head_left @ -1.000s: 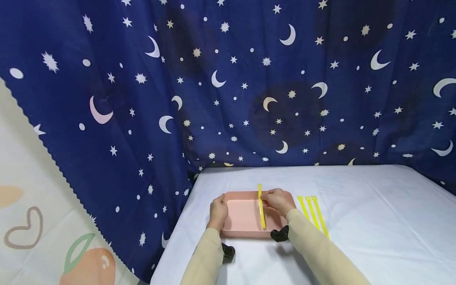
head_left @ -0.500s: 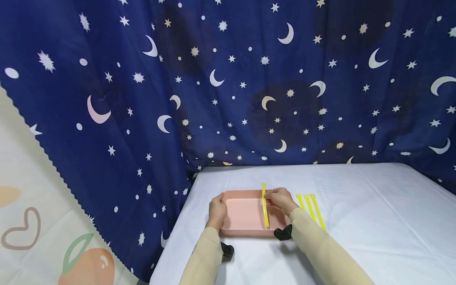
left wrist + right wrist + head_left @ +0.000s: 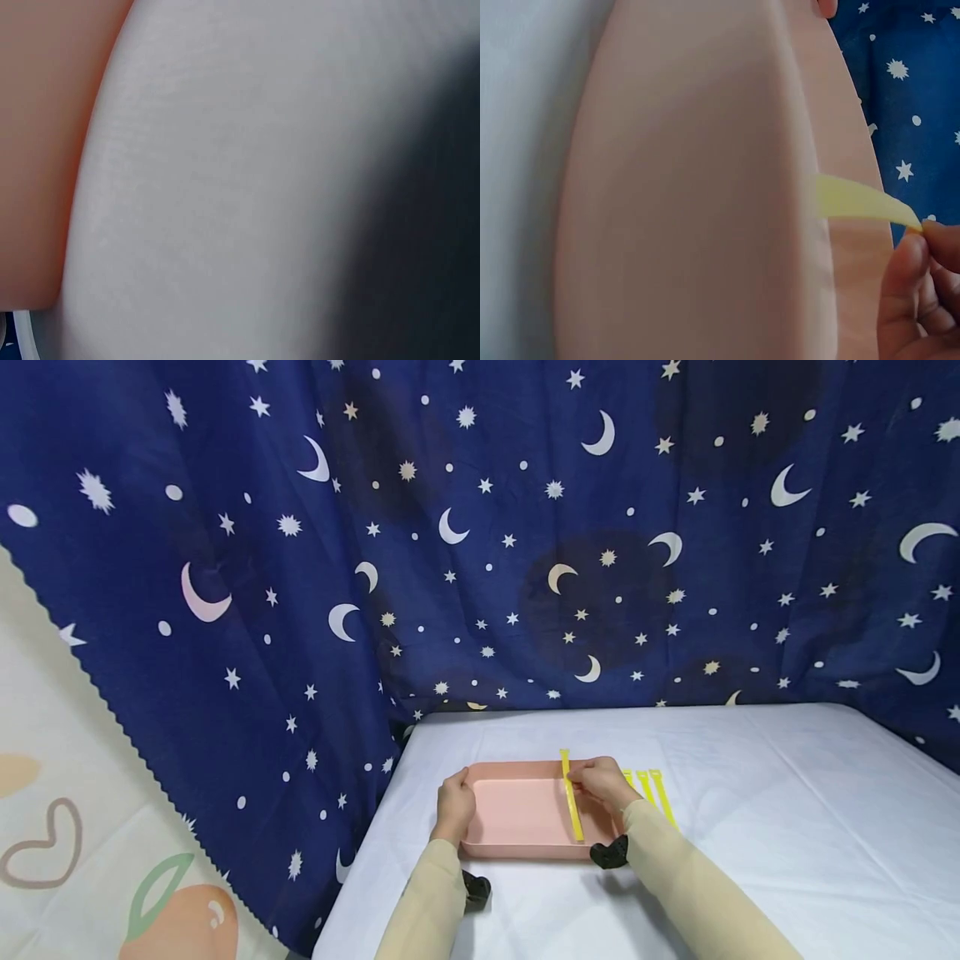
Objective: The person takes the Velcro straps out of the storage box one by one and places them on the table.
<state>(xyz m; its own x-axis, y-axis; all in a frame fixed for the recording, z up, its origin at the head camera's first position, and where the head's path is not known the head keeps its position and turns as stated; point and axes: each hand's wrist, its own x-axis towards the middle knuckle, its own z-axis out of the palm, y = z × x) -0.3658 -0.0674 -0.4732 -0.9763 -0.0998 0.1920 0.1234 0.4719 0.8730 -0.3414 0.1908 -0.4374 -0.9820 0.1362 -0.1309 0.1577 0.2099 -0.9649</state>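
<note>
A shallow pink tray (image 3: 510, 814) sits on the white table in the head view. My left hand (image 3: 454, 806) grips its left side, thumb at the rim. Over the right part of the tray, my right hand (image 3: 606, 782) pinches a thin yellow strap (image 3: 573, 806) between thumb and fingertips. The strap slants across the tray from beyond the far rim towards the near wall. The right wrist view shows the pinching fingers (image 3: 906, 270) and the bent yellow strap (image 3: 862, 199). Only the tray's side (image 3: 37, 165) shows in the left wrist view; the left hand is out of it.
Several more yellow straps (image 3: 663, 797) lie side by side to the right of the tray, partly behind the right hand and sleeve. The white table (image 3: 787, 810) reaches back to a dark blue curtain (image 3: 480, 568) with moons and stars.
My right hand has moved a little to the right, carrying the strap with it across the tray. My left hand keeps its grip on the tray's left side.
</note>
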